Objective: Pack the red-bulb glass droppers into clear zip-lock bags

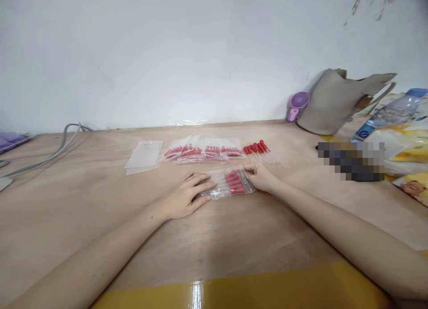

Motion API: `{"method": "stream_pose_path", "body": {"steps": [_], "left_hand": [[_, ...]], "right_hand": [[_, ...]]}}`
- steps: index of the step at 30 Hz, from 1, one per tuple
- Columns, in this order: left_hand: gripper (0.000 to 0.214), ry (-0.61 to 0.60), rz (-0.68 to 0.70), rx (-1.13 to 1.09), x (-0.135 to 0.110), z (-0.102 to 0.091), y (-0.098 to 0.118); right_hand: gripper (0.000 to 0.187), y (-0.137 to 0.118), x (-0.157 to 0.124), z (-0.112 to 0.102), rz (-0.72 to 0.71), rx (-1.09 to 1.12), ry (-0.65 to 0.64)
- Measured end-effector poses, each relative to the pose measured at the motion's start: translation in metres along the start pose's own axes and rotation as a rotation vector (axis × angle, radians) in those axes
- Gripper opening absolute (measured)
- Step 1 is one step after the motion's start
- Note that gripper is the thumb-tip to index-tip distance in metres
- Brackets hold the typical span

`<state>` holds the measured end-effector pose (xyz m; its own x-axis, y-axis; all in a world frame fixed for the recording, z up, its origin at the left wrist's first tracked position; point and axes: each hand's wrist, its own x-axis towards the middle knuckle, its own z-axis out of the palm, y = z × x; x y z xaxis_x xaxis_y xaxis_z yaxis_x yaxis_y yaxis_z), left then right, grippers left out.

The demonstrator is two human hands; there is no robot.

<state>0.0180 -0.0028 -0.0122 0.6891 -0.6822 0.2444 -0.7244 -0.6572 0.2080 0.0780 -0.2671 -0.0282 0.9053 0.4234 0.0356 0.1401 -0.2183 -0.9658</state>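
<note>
A clear zip bag (219, 191) lies on the table in front of me, with several red-bulbed droppers (235, 183) side by side in it, bulbs towards the right. My left hand (187, 195) rests on the bag's left end, fingers spread and palm down. At the right end, my right hand (261, 176) pinches the bag's edge between closed fingers. Just behind it lie several loose droppers (257, 147) with red bulbs and thin clear tubes. A row of filled zip bags (203, 150) overlaps behind the bag, and flat, bare bags (144, 155) are stacked to their left.
Along the wall at right stand a purple hand fan (298, 105), a grey-beige bag (334, 104) and a water bottle (389, 115). A blurred dark object (354, 162) lies before them. Grey cables (56, 153) cross the left side. Yellow tape (217, 291) runs along the front edge.
</note>
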Motion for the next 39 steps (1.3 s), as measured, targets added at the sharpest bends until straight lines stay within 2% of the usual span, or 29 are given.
{"method": "stream_pose_path", "body": {"steps": [3, 5, 8, 10, 12, 14, 17, 21, 24, 27, 30, 32, 35, 38, 39], "left_hand": [[0.040, -0.017, -0.006, 0.018, 0.000, 0.000, 0.000], [0.040, -0.028, -0.017, 0.025, 0.000, 0.000, 0.000], [0.040, -0.030, -0.024, 0.032, 0.000, -0.001, 0.001], [0.040, -0.034, -0.027, 0.034, -0.001, 0.000, 0.001], [0.041, -0.039, -0.033, 0.032, -0.001, 0.001, 0.001], [0.041, -0.042, -0.041, 0.029, -0.001, 0.001, 0.000], [0.041, -0.051, -0.043, 0.021, -0.001, 0.001, 0.000], [0.048, -0.023, -0.035, -0.018, -0.001, -0.001, 0.002], [0.061, 0.018, -0.056, -0.055, -0.001, -0.003, 0.003], [0.057, -0.018, -0.087, -0.025, -0.001, -0.003, 0.002], [0.050, -0.052, -0.111, 0.021, 0.000, -0.002, 0.002], [0.050, -0.048, -0.114, 0.033, 0.000, -0.001, 0.001], [0.050, -0.035, -0.103, 0.039, -0.001, 0.000, 0.000], [0.049, -0.021, -0.091, 0.032, -0.002, 0.001, 0.000], [0.049, -0.018, -0.087, 0.030, -0.002, 0.000, 0.000]], "right_hand": [[0.022, -0.006, -0.002, -0.005, -0.020, -0.033, -0.094], [0.023, -0.011, -0.003, -0.009, 0.050, -0.026, -0.107], [0.019, -0.017, -0.006, -0.011, 0.237, -0.011, 0.093], [0.021, -0.019, -0.008, -0.010, 0.293, 0.000, 0.231], [0.026, -0.019, -0.009, -0.009, 0.269, -0.005, 0.226], [0.028, -0.018, -0.008, -0.007, 0.209, -0.008, 0.145], [0.021, -0.016, -0.006, -0.005, 0.145, 0.047, 0.055], [0.012, -0.018, -0.009, -0.004, 0.178, 0.228, 0.004], [0.013, -0.025, -0.013, -0.011, 0.243, 0.425, 0.013], [0.012, -0.040, -0.012, -0.027, 0.247, 0.477, 0.052], [0.012, -0.057, -0.003, -0.043, 0.138, 0.468, 0.184], [0.011, -0.066, 0.009, -0.045, 0.048, 0.505, 0.266], [0.007, -0.073, 0.035, -0.028, -0.043, 0.623, 0.350], [0.010, -0.072, 0.065, 0.007, -0.022, 0.757, 0.382], [0.012, -0.070, 0.074, 0.021, -0.007, 0.790, 0.428]]}}
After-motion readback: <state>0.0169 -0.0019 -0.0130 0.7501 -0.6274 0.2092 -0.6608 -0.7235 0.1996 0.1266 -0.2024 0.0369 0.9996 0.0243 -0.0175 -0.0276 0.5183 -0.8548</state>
